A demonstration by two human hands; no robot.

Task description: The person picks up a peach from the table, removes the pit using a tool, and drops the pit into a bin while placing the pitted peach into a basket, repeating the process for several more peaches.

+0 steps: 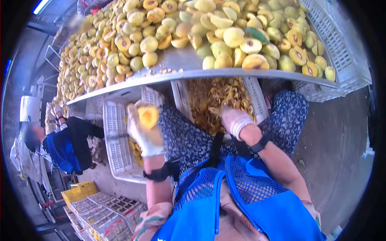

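My left hand [145, 134], in a white glove, holds a yellow peach half [148, 117] with its hollow cut face turned up, above a white crate [116, 141] that has some yellow fruit in it. My right hand [235, 121], also gloved in white, is closed above a bin of peach pits and scraps [220, 94]. A short brownish thing [216, 111] sticks out from its fingers; blur hides what kind it is. Ahead of both hands, halved peaches [149, 44] lie heaped on a metal table [183, 60], many with brown stone cavities showing.
The table's raised metal edge [201, 74] runs across just beyond my hands. White crates [341, 44] stand at the right. On the left, another person [64, 144] sits at the same table. White crates [102, 213] and a yellow crate [80, 193] are on the floor at lower left.
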